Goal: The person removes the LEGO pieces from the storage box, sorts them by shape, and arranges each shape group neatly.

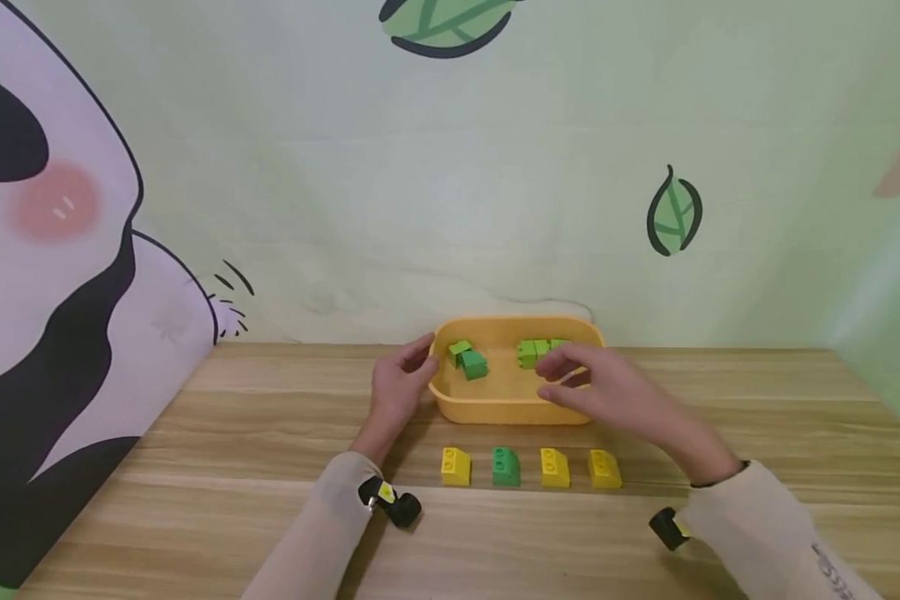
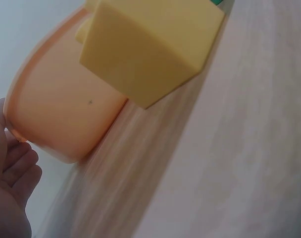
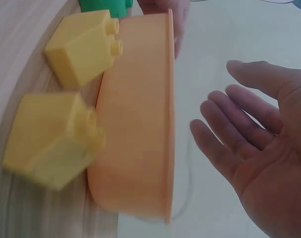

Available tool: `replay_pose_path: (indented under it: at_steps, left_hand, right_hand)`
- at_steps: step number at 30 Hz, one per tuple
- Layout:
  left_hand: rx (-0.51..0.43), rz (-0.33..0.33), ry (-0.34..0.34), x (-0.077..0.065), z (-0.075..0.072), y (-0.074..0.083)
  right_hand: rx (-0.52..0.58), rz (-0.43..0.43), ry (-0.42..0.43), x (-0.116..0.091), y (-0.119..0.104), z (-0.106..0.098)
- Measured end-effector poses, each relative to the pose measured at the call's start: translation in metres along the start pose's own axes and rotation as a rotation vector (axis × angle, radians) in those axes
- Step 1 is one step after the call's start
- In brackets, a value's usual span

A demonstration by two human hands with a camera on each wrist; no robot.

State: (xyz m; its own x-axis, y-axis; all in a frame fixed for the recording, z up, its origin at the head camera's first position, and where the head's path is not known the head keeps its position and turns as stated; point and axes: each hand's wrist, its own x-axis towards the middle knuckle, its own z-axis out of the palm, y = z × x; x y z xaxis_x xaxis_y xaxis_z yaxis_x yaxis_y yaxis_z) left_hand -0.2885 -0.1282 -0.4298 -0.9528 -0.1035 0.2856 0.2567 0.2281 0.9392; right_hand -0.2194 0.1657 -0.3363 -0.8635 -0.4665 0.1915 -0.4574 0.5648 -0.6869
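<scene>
My left hand (image 1: pixel 401 385) holds the left end of an orange plastic bin (image 1: pixel 510 411), its fingers and thumb at the rim. In the left wrist view, that hand (image 2: pixel 12 173) has curled fingers against the bin's end. Over the bin's right side hovers my right hand (image 1: pixel 607 387), fingers loosely bent and apart. The right wrist view shows this hand (image 3: pixel 269 144) with a bare palm and fingers. Inside the bin, a dark green block (image 1: pixel 474 365) and a light green block (image 1: pixel 459 348) lie at left. Several light green blocks (image 1: pixel 527 354) sit at right, partly behind the right hand.
In front of the bin, a row on the wooden table (image 1: pixel 270 417) holds a yellow sloped block (image 1: pixel 456 467), a green one (image 1: pixel 506 467) and two more yellow ones (image 1: pixel 554 468), (image 1: pixel 605 469). A printed wall cloth (image 1: pixel 330 208) hangs directly behind the bin.
</scene>
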Motion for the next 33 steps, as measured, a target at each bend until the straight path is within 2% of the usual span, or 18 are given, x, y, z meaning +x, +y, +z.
replay_pose_path:
  at_steps: [6,10,16,23,33]
  left_hand:
    - [-0.006,0.002,0.005,0.0,0.001,0.001]
    - [-0.013,0.012,0.002,0.0,0.001,0.001]
    - [-0.016,0.016,-0.006,0.0,0.0,0.0]
    - [-0.014,0.025,-0.006,0.0,0.0,-0.001]
    - [-0.025,0.018,-0.009,0.002,-0.001,-0.002]
  right_hand:
    - [0.023,-0.011,0.02,0.026,-0.004,0.012]
    - [-0.012,0.028,0.005,0.041,-0.007,0.018]
    - [-0.085,0.081,-0.05,0.064,-0.007,0.026]
    - [-0.135,0.015,-0.111,0.091,0.004,0.038]
    - [-0.199,0.033,-0.201,0.119,0.014,0.05]
